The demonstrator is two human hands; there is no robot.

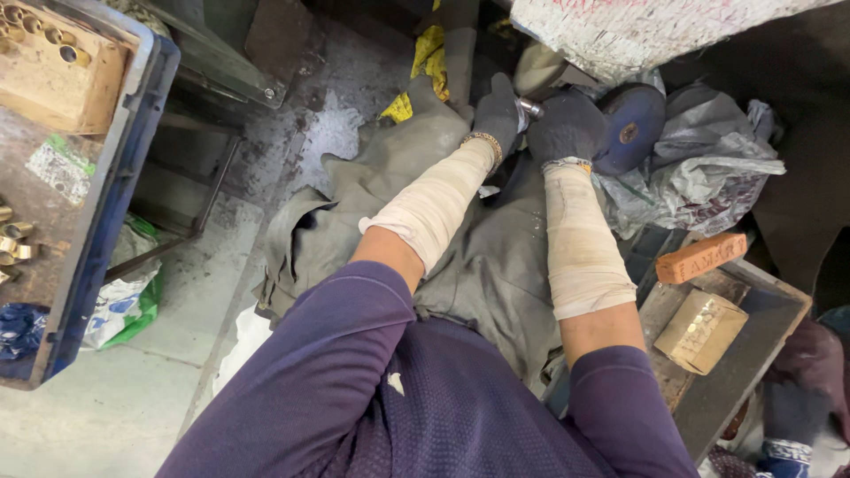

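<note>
Both the left hand point(498, 115) and the right hand point(567, 128) wear dark grey gloves, and cream-white wraps point(580, 239) cover the forearms above purple sleeves point(345, 354). The small piece point(529, 108) between the hands is shiny silver; the wheel point(630, 128) is dark blue. The lap cloth point(496, 265) is drab olive-grey, the block point(701, 258) orange, the crate point(106, 204) blue, the rag point(429, 62) yellow.
</note>
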